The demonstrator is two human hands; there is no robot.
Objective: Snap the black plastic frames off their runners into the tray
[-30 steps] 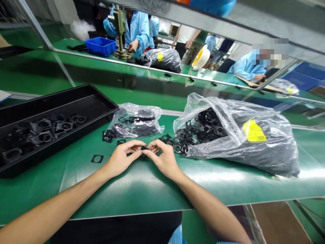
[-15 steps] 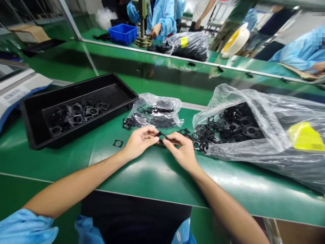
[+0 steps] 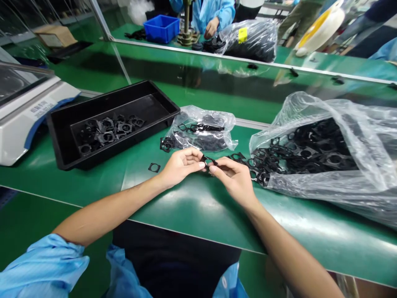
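Between my two hands, above the green table, is a small black square frame with a round hole (image 3: 211, 159). My left hand (image 3: 182, 164) pinches its left side with thumb and fingers. At its right side, my right hand (image 3: 235, 177) grips it the same way. One similar black frame (image 3: 154, 167) lies flat on the table, left of my left hand. Just beyond my hands rests a small clear bag (image 3: 203, 128) of black parts. To the right, many such frames (image 3: 269, 161) spill from the mouth of a large clear bag (image 3: 310, 184).
A black tray (image 3: 114, 153) with a heap of black frames stands at the left. Beside it is a white and blue machine (image 3: 37, 111). Across a metal rail (image 3: 198, 51), a co-worker's hand (image 3: 211, 28) is near a blue bin (image 3: 161, 29) and another filled bag (image 3: 251, 41).
My view has shifted, so the table's things appear farther right and slightly higher. Both hands keep hold of the black frame, which looks slightly turned.
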